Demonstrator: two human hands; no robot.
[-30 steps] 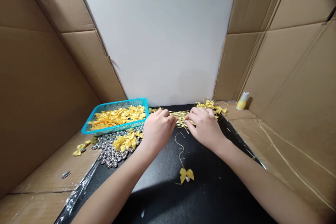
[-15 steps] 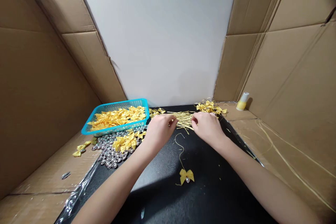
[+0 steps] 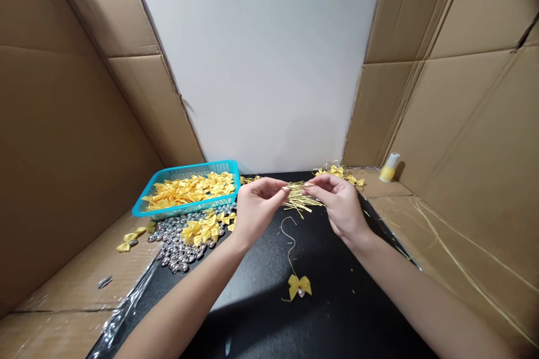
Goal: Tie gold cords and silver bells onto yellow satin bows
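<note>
My left hand [image 3: 255,207] and my right hand [image 3: 342,203] are raised a little above the black mat [image 3: 337,303], each pinching one end of a thin gold cord [image 3: 298,185] stretched between them. Just below and behind them lies a heap of gold cords [image 3: 300,199]. A finished yellow bow with a small bell and a trailing gold cord [image 3: 299,286] lies on the mat nearer to me.
A turquoise basket [image 3: 188,188] full of yellow bows stands at the left, with silver bells [image 3: 177,244] and loose yellow bows [image 3: 201,230] in front of it. More bows [image 3: 339,171] lie at the back right. A small paper cup [image 3: 388,167] stands by the right cardboard wall.
Both hands have risen from the heap of cords and drawn apart, now holding a single cord taut between them. The view has tilted slightly.
</note>
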